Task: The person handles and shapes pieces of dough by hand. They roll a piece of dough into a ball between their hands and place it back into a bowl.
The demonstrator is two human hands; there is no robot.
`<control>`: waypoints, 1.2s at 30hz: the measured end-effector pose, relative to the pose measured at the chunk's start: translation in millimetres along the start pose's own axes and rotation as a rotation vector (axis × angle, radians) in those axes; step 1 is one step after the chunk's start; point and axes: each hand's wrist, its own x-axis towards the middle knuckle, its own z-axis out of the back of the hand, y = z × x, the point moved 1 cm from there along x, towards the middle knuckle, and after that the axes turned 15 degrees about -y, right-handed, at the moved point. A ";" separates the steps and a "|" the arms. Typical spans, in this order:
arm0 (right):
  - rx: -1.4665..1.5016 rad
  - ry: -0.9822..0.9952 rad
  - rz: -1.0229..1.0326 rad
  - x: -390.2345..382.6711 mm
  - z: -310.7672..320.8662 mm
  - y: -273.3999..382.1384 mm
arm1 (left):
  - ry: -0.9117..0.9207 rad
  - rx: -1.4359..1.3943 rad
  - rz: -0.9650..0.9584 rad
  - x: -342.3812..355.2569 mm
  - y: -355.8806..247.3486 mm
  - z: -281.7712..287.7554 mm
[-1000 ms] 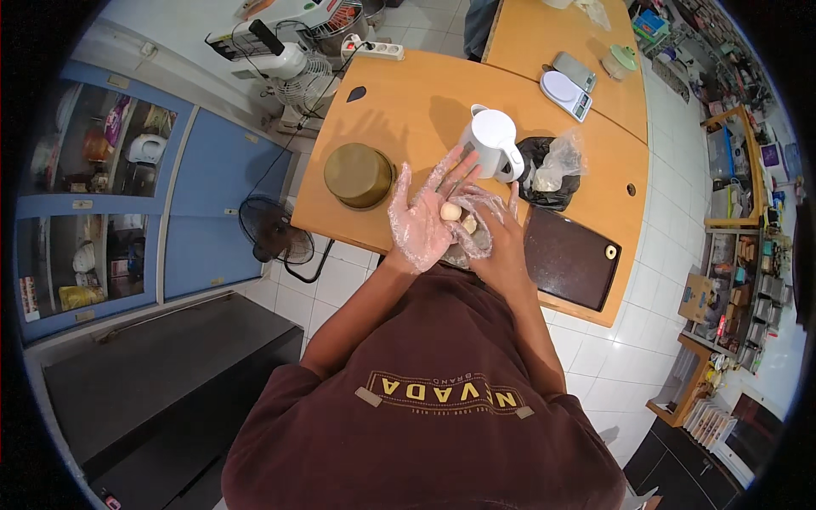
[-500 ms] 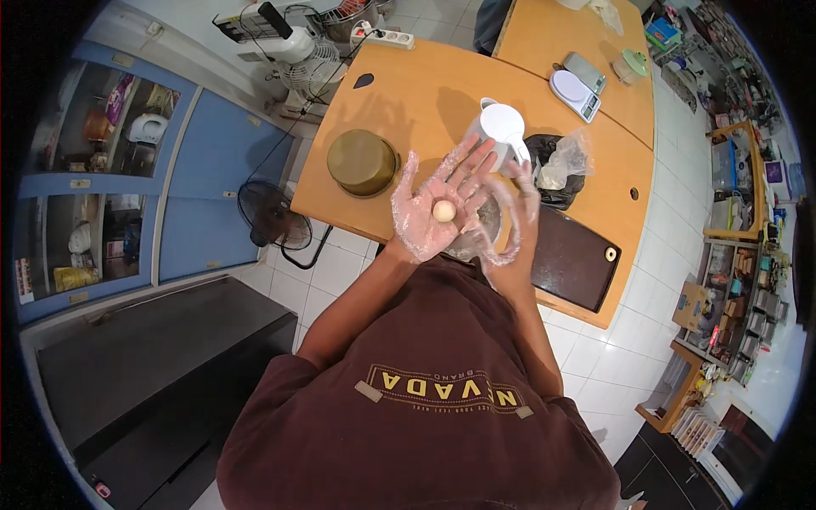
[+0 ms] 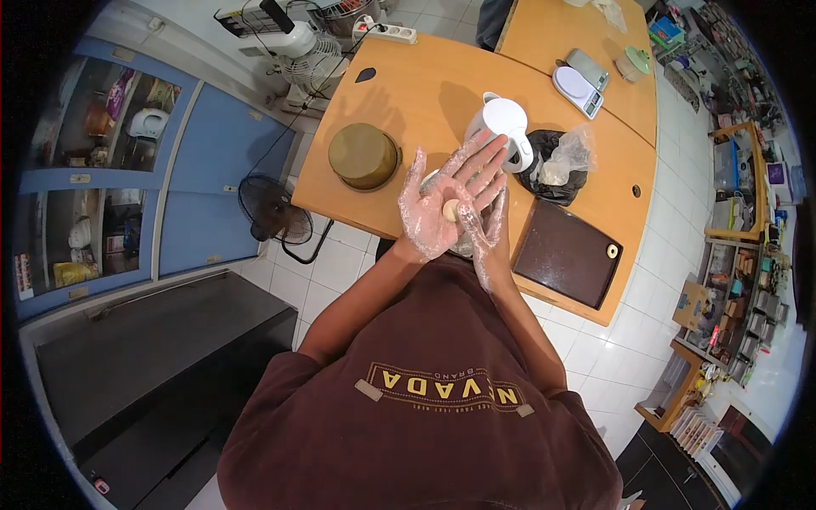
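Note:
A small pale dough ball [image 3: 450, 211] rests in the palm of my left hand [image 3: 427, 223]. That palm faces up, dusted with white flour, its fingers stretched out and apart. From the right, my right hand [image 3: 490, 246], also floury, comes against it with its thumb on the ball. Its other fingers are partly hidden behind my left hand. Beneath both hands, a bowl [image 3: 432, 178] shows only a bit of its rim. On the dark brown baking tray [image 3: 561, 255] to the right sits a small pale dough ring [image 3: 612, 252].
A white pitcher [image 3: 503, 119] stands beyond my hands, beside a black plastic bag [image 3: 544, 189] with a clear bag in it. An upturned brownish pot [image 3: 364, 156] is at left. Farther back lie a kitchen scale [image 3: 578, 91], a green-lidded jar [image 3: 633, 64] and a power strip [image 3: 387, 32].
My right hand has moved left and closed in, its thumb coming onto the dough ball. Before, its fingers were raised and curved, apart from the ball. My left palm has barely shifted.

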 end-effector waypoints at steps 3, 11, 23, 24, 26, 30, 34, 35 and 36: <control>-0.030 0.021 0.055 2.3 2.4 -7.6 | 0.004 -0.006 0.001 -1.0 0.6 -1.5; -0.010 -0.012 0.126 4.2 1.6 -8.3 | 0.005 -0.064 -0.032 -2.2 1.9 -0.1; -0.061 0.011 0.137 4.8 3.2 -10.3 | -0.026 -0.319 0.078 -3.8 -1.1 1.7; -0.056 0.010 0.151 4.9 2.3 -9.9 | -0.023 -0.312 0.077 -3.9 -1.4 1.7; -0.053 0.012 0.155 5.5 2.6 -11.1 | -0.019 -0.304 0.076 -4.1 -2.1 1.9; -0.058 0.011 0.149 7.4 4.3 -16.4 | -0.027 -0.285 0.075 -3.6 -1.7 5.7; -0.107 0.011 0.205 10.7 4.2 -15.8 | -0.065 -0.198 0.044 -2.2 -1.1 13.0; -0.024 -0.004 0.174 10.6 3.6 -8.9 | -0.065 -0.199 0.043 -1.7 -0.6 14.2; 0.060 -0.019 0.142 10.7 3.8 -5.1 | -0.060 -0.188 0.052 -1.0 -0.7 15.7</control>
